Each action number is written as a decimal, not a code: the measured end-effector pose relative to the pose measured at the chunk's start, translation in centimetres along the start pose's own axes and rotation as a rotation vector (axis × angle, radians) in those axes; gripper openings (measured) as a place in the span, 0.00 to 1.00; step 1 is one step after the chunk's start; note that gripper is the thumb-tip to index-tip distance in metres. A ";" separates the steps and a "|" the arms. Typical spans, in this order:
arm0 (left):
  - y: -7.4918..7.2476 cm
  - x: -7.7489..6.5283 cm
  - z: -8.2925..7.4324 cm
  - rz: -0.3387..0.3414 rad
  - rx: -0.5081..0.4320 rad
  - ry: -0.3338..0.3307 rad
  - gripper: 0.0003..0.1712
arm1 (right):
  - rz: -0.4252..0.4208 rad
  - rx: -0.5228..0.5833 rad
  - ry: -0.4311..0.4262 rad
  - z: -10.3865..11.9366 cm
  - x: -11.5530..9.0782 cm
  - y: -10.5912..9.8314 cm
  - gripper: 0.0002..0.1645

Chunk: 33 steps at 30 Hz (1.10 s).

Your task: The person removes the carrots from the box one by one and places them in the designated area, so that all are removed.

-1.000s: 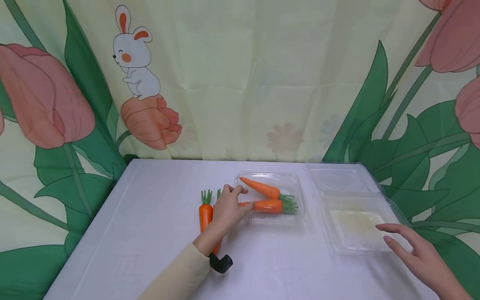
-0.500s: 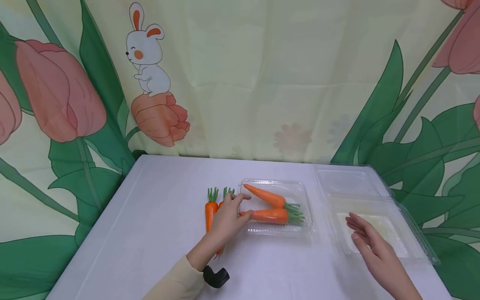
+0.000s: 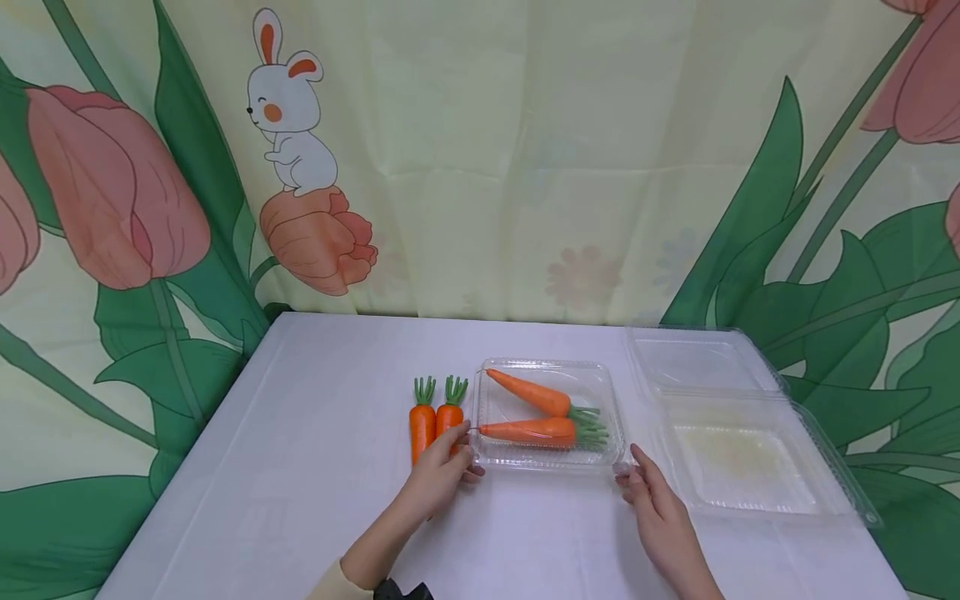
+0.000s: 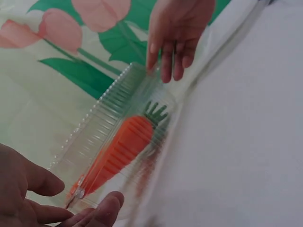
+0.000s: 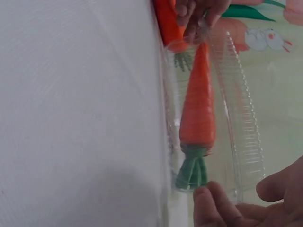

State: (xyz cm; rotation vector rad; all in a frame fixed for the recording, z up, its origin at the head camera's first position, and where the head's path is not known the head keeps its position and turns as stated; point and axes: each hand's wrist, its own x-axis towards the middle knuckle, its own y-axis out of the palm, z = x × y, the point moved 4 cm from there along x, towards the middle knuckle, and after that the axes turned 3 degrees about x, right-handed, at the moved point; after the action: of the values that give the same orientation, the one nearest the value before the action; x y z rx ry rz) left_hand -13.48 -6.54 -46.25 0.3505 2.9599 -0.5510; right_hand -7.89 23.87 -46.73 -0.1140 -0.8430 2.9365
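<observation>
A clear plastic container (image 3: 487,392) lies mid-table with two orange carrots in it, an upper carrot (image 3: 534,393) and a lower carrot (image 3: 528,431), their green tops to the right. My left hand (image 3: 441,471) holds its near left corner, thumb above and fingers below, by the lower carrot's tip. At the near right corner my right hand (image 3: 663,521) has thumb and fingertips around the edge. In the right wrist view, the right fingertips (image 5: 201,201) sit by the carrot's green end.
Left of the container stand side by side two more carrots, an outer carrot (image 3: 422,429) and an inner carrot (image 3: 449,417), partly behind the left hand. A second clear container (image 3: 738,450), its lid folded back, lies at the right. A patterned curtain (image 3: 465,167) hangs behind the table.
My left hand has come off the container's left side down to its near left corner. My right hand has moved left from over the lidded-back container to the near right corner.
</observation>
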 end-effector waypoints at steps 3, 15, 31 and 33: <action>-0.1 -0.3 0.5 0.013 -0.052 -0.007 0.34 | -0.056 0.017 -0.009 0.1 0.4 0.1 0.27; -0.8 -0.4 1.2 -0.052 -0.160 -0.035 0.35 | 0.007 0.286 0.240 -1.0 2.2 0.2 0.25; -0.7 0.0 2.1 -0.048 -0.211 -0.096 0.37 | -0.060 0.391 0.284 -1.2 2.3 -0.1 0.21; -0.7 0.1 2.2 -0.044 -0.217 -0.094 0.37 | -0.057 0.383 0.288 -1.1 2.3 -0.1 0.20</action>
State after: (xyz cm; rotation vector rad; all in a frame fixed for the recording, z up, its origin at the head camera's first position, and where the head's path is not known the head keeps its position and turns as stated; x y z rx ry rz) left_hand -13.59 -7.95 -48.11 0.2311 2.9045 -0.2392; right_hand -10.09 24.74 -47.71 -0.4614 -0.2368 2.8654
